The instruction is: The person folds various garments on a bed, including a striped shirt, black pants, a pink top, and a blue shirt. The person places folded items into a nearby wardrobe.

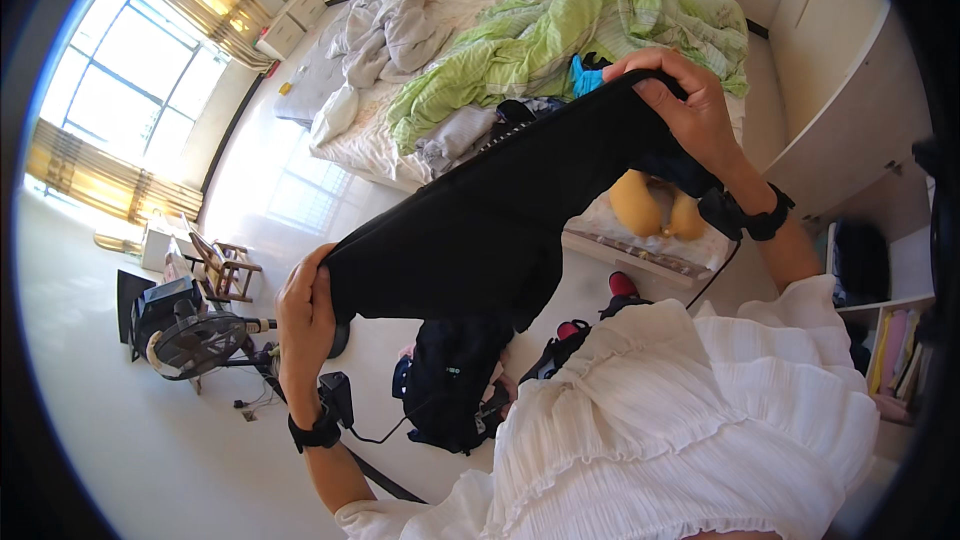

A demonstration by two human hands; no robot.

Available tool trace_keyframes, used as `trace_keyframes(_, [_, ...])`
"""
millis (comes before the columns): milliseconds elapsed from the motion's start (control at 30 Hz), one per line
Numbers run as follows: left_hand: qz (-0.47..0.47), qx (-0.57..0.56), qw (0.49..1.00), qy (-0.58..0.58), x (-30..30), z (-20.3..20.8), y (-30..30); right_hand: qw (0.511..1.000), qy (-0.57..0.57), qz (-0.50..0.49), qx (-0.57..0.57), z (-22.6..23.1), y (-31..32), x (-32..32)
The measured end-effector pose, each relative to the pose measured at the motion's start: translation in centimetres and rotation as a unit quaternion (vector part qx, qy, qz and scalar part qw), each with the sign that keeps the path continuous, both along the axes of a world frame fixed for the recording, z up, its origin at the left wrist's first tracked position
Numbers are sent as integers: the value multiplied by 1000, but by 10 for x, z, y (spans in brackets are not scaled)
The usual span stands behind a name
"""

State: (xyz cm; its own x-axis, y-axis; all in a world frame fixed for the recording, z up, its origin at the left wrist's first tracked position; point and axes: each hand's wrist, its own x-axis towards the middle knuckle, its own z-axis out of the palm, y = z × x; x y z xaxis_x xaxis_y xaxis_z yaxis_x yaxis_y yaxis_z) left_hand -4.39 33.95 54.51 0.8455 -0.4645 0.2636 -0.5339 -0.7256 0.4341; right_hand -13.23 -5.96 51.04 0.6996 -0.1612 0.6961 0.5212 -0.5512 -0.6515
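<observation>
A black garment [465,240], possibly trousers, is stretched slantwise in the air between my two hands. My left hand [303,312] grips its lower left end, thumb pressed on the cloth and fingers mostly behind it. Higher up, at the other end, my right hand [690,105] pinches the edge between thumb and fingers. Between them the upper edge runs nearly straight, while the lower part hangs in an uneven outline. Each wrist wears a black strap with a small device. The garment hides part of the bed and floor.
Ahead is a bed [520,0] with a green quilt [540,30], grey bedding and several clothes. On the floor below lie a black backpack [455,380] and red-and-black shoes [622,285]. A fan [200,345] and wooden chair [228,265] are left; open shelves [890,305] stand right.
</observation>
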Motion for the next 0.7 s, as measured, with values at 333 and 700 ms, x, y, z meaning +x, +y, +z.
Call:
trace_keyframes(333, [63, -265, 961, -45, 23, -57, -19, 997, 79, -3, -4, 32, -4, -3])
trace_keyframes(700, [-55, -151, 981, -112, 23, -63, -64, 971, 225, -7, 81, 21, -44, -46])
